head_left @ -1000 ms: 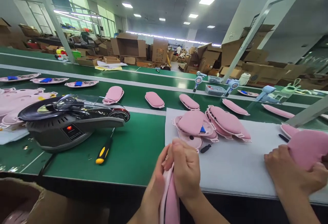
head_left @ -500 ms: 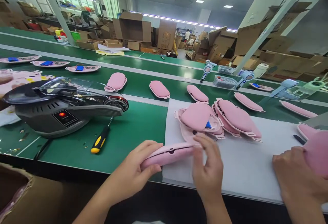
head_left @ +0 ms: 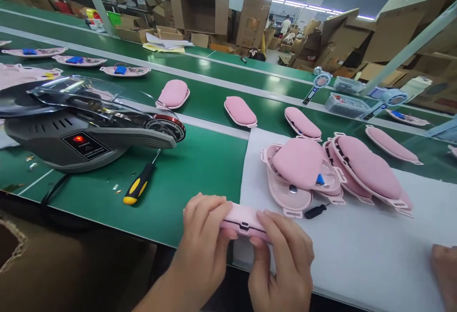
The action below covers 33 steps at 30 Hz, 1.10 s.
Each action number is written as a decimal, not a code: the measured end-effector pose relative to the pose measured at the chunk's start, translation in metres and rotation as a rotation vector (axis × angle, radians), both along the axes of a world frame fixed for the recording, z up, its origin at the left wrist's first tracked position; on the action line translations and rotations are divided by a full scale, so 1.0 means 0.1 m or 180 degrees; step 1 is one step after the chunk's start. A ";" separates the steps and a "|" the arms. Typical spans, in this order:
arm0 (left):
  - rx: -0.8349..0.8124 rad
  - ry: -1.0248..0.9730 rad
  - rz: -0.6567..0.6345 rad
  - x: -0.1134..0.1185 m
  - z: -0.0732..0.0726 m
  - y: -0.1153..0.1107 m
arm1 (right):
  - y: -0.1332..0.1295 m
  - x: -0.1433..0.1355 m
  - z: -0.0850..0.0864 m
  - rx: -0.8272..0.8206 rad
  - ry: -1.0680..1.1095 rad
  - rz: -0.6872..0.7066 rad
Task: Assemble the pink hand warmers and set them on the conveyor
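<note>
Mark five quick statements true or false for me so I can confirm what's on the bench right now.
1. The left hand and right hand hold the same pink case. True.
2. A pile of pink cases lies on the white sheet. True.
3. The yellow-and-black screwdriver lies on that sheet. False: it lies on the green surface.
4. The gray machine shows a red light. True.
5. The black-handled tool lies left of the machine. False: it lies on the sheet, beside the pile.
</note>
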<state>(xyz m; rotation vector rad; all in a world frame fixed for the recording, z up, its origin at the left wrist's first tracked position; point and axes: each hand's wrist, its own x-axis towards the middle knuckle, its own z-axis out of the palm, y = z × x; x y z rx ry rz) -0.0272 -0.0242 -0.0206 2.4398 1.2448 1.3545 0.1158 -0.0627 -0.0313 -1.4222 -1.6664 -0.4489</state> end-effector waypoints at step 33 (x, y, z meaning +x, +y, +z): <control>-0.1572 -0.2606 -0.0655 -0.15 -0.20 0.22 | 0.42 -0.43 0.14 -0.0015 -0.0388 -0.0094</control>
